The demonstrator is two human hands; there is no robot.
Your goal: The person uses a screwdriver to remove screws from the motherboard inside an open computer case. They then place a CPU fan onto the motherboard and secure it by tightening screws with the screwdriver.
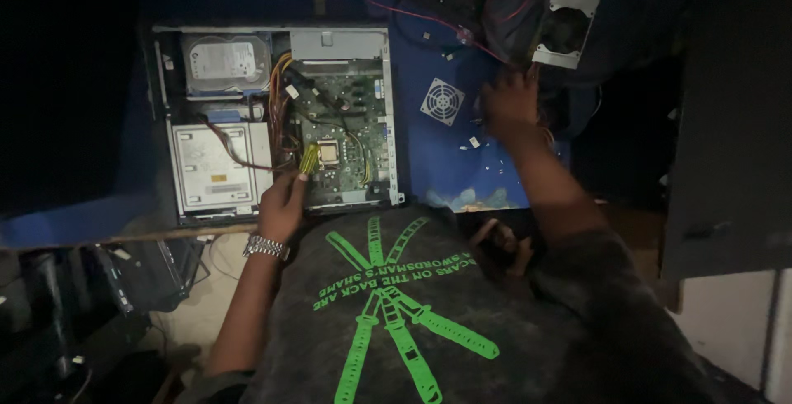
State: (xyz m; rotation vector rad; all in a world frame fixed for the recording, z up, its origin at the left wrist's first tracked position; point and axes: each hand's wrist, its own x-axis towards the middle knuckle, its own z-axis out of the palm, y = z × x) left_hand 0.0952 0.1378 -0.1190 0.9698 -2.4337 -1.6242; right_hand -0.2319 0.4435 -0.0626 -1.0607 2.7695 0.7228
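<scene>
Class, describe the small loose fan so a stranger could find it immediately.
Start at the open computer case on the blue table. Just right of it, near the right hand, lies the fan: small, square, pale, grilled, and lying alone outside the case.

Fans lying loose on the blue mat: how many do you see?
1. A small square fan lies on the blue mat, between the open computer case and the right hand. More may be hidden in the dark clutter at the top.
</scene>
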